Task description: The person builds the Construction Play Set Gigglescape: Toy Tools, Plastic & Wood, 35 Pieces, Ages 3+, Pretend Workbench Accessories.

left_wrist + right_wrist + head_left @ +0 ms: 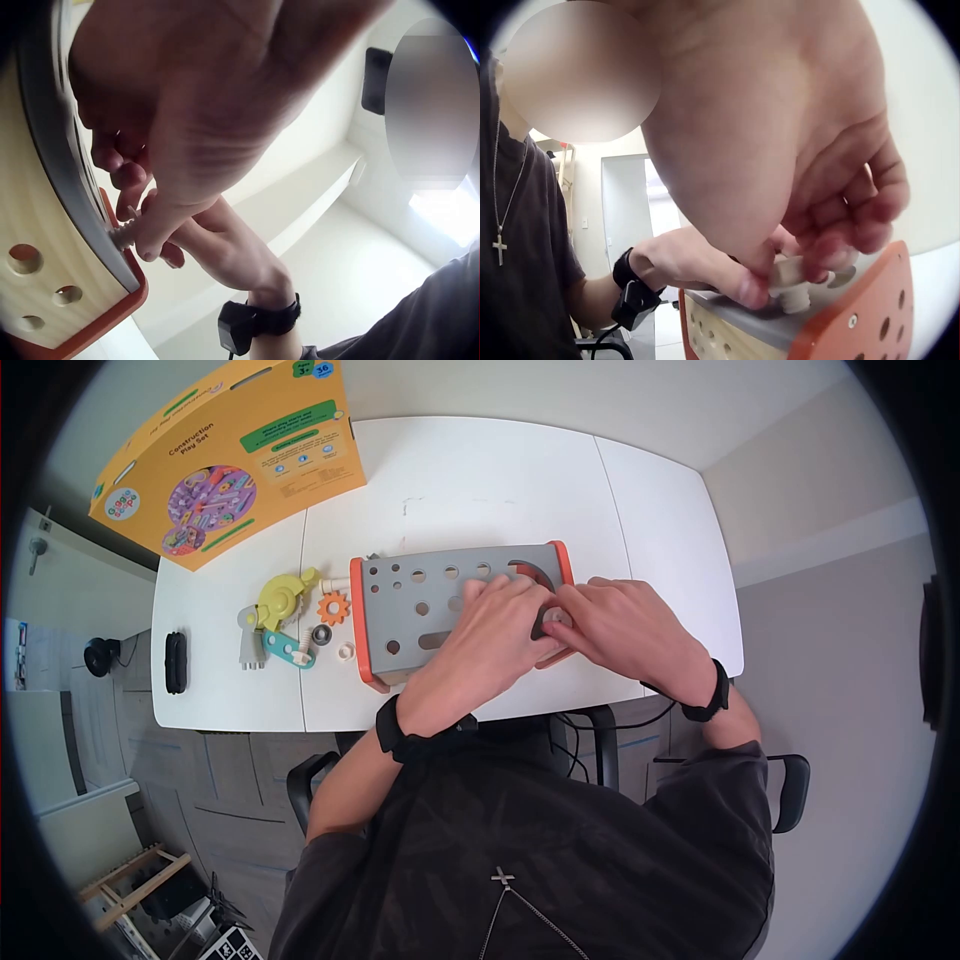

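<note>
In the head view, a grey toy toolbox panel (435, 580) with round holes and slots stretches between two orange end plates. Both hands meet over its right end. My right hand (635, 625) pinches the head of a cream toy screw (787, 279) between thumb and fingertips. Its threaded shaft (122, 235) stands upright at the grey surface. From the other side my left hand (490, 630) reaches over the panel, its thumb (751, 291) right at the screw and its other fingers curled. The screw's lower end is hidden.
Left of the toolbox lie a yellow-green toy tool (280, 600), an orange gear (333, 608), a teal perforated strip (288, 648) and small round pieces. A black case (176, 662) rests near the table's left edge. A large yellow box (230, 460) stands at the back left.
</note>
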Tool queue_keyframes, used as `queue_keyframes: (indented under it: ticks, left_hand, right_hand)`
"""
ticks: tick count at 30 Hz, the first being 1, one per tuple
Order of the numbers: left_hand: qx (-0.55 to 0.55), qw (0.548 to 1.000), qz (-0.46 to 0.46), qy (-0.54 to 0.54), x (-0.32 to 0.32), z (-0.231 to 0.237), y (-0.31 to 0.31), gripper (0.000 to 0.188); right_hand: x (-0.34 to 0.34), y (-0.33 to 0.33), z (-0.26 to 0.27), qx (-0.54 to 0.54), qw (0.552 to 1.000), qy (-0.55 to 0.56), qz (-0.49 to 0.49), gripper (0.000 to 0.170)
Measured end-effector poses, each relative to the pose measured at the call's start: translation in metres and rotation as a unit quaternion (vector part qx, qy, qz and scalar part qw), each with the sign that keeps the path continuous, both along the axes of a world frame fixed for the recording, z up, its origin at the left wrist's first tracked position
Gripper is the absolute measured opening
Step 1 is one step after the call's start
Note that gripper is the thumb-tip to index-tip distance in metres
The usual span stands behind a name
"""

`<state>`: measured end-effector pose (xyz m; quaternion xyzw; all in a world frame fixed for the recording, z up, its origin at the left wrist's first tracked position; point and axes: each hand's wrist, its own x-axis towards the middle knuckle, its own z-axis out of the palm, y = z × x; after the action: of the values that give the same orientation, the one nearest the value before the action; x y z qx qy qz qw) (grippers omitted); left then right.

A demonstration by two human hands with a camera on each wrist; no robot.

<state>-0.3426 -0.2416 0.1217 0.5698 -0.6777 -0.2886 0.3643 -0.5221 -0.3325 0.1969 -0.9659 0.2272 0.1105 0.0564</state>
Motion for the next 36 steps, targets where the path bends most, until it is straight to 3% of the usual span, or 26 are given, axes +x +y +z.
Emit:
queue_keyframes:
  ticks: [2,5,8,11,14,17,20,23,26,29,32,35,36]
  left_hand:
    - [-0.04,0.999,0.022,-0.013,-0.004,0.0,0.004,0.033]
    - [-0.061,0.997,0.043,-0.037,-0.007,-0.003,0.003,0.035]
    - [-0.056,0.996,0.039,-0.062,-0.005,-0.004,0.002,0.035]
    - [-0.03,0.996,0.019,-0.084,0.003,0.001,0.003,0.035]
    - [-0.053,0.993,0.02,-0.099,0.009,-0.005,0.005,0.034]
    - [-0.072,0.991,0.024,-0.111,0.003,-0.002,0.009,0.035]
    - [-0.071,0.991,0.029,-0.112,-0.006,-0.001,0.007,0.036]
    - [-0.081,0.989,0.038,-0.116,-0.005,-0.007,0.006,0.038]
    - [-0.085,0.988,0.038,-0.122,0.005,-0.007,0.005,0.04]
    - [-0.09,0.986,0.041,-0.135,0.015,-0.003,0.008,0.044]
    - [-0.09,0.986,0.033,-0.135,0.01,-0.002,0.01,0.044]
    - [-0.098,0.986,0.028,-0.129,-0.001,-0.003,0.009,0.045]
    - [-0.103,0.986,0.028,-0.127,-0.003,-0.004,0.008,0.046]
  right_hand:
    - [0.005,0.0,0.001,-0.014,0.994,0.106,-0.027,0.03]
    - [0.003,0.002,0.006,-0.006,0.997,0.073,-0.039,0.031]
    - [-0.004,0.001,0.011,-0.004,0.991,-0.117,0.06,0.029]
    - [-0.007,-0.004,0.004,0.03,0.988,-0.109,0.102,0.027]
    - [-0.006,-0.005,-0.003,0.027,0.989,-0.123,0.076,0.029]
    - [0.003,-0.002,-0.014,-0.048,0.999,0.016,0.0,0.035]
    - [0.007,0.0,-0.006,-0.051,0.994,0.093,-0.015,0.04]
    - [-0.003,0.005,0.003,-0.024,0.999,-0.038,-0.015,0.029]
    - [-0.005,0.001,-0.004,-0.027,0.979,-0.191,0.072,0.026]
    - [-0.006,-0.001,-0.006,-0.017,0.988,-0.118,0.097,0.032]
    - [0.003,0.003,-0.006,-0.031,0.997,-0.06,0.028,0.031]
    - [0.027,0.003,0.001,-0.015,0.975,0.208,-0.081,0.03]
    - [0.028,0.004,0.01,0.005,0.972,0.212,-0.096,0.029]
